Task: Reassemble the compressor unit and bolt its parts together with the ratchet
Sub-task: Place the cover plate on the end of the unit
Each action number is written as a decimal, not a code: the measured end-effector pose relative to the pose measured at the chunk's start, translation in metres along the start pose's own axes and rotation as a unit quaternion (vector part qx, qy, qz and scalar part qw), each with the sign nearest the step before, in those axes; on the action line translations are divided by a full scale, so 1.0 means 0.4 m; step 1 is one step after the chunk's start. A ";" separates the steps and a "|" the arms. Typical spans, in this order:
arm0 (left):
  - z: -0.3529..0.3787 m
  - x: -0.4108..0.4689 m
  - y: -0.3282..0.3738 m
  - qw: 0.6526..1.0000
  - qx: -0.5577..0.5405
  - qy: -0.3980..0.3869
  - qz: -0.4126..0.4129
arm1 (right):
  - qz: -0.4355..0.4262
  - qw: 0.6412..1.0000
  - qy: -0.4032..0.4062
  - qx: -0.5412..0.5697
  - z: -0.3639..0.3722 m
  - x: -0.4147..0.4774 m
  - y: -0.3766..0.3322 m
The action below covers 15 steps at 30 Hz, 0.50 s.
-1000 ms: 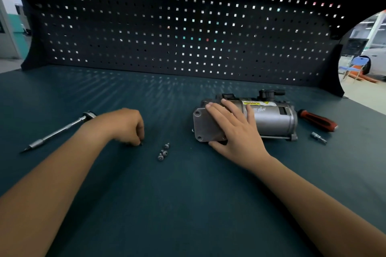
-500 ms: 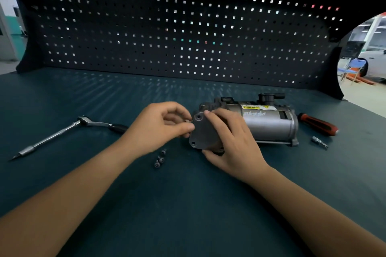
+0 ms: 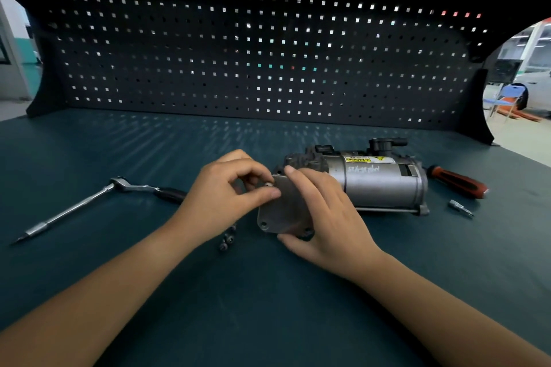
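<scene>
Since a second ago your left hand [image 3: 226, 193] has left the loose bolts [image 3: 227, 240] on the counter [image 3: 268, 307] and come up to the end plate [image 3: 280, 211] of the compressor [image 3: 378, 187], where its thumb and forefinger pinch a bolt [image 3: 269, 184] at the plate's upper corner. Your right hand [image 3: 325, 217] grips that plate, fingers over its face, thumb beneath. The compressor lies mid-counter, the ratchet [image 3: 131, 187] toward the left edge

Dark teal bench [image 3: 268, 307] with compressor [image 3: 378, 184], ratchet [image 3: 89, 205], loose bolts [image 3: 226, 241], red-handled screwdriver [image 3: 459, 181], small bit [image 3: 460, 208]
</scene>
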State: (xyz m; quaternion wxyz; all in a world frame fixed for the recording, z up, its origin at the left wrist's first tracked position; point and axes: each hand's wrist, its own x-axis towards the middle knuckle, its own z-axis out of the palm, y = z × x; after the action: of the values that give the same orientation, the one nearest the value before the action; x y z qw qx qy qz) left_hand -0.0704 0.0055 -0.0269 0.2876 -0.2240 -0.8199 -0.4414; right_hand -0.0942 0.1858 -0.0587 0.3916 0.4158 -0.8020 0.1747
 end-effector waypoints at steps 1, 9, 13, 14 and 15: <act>0.002 0.001 -0.001 1.000 0.005 0.007 0.000 | -0.001 1.000 0.001 0.005 -0.001 0.001 -0.001; 0.011 0.004 -0.020 0.992 -0.057 0.008 -0.113 | -0.028 0.998 0.000 0.059 -0.003 0.003 -0.005; 0.010 0.011 -0.032 0.986 -0.083 -0.017 -0.140 | -0.027 0.999 -0.001 0.040 0.000 0.003 -0.001; 0.010 0.012 -0.034 0.987 -0.091 -0.014 -0.133 | -0.028 0.999 -0.002 0.032 0.001 0.003 -0.002; 0.010 0.012 -0.037 0.986 -0.101 -0.009 -0.130 | -0.031 0.999 -0.002 0.025 0.001 0.004 -0.002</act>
State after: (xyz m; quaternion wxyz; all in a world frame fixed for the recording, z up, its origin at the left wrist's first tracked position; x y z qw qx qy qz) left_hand -0.0843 0.0017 -0.0342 0.1960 -0.1473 -0.7962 -0.5531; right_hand -0.0943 0.1842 -0.0580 0.3847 0.4505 -0.7849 0.1818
